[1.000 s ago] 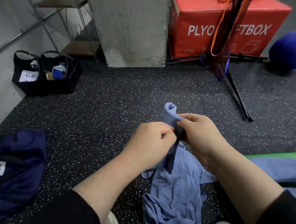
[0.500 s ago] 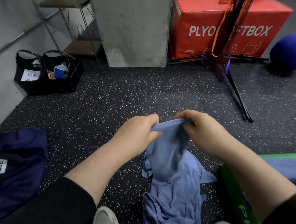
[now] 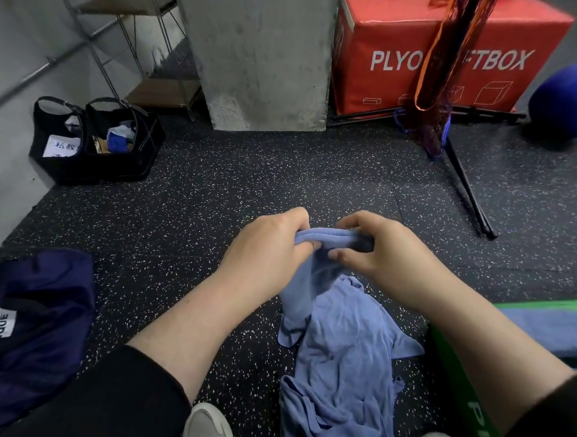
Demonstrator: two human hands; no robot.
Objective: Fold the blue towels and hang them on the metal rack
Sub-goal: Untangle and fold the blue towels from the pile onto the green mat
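A light blue towel (image 3: 326,237) is stretched between my two hands above the dark speckled floor. My left hand (image 3: 268,250) grips its left part, fingers curled over the upper edge. My right hand (image 3: 379,249) pinches the right part between thumb and fingers. The rest of the towel hangs down from the hands onto a crumpled heap of blue cloth (image 3: 342,371) lying between my shoes. A metal wire rack (image 3: 129,39) with wooden shelves stands at the back left against the wall.
A concrete pillar (image 3: 262,56) and a red plyo box (image 3: 433,48) stand at the back. A black stand (image 3: 466,184) draped with netting is right of centre. Black bags (image 3: 94,141) sit left, a navy bag (image 3: 31,321) near left, a blue ball (image 3: 571,96) far right.
My hands have drawn apart from a tight bunch, spreading the towel's top edge between them, then shifted their hold along that edge. The view tilted slightly.
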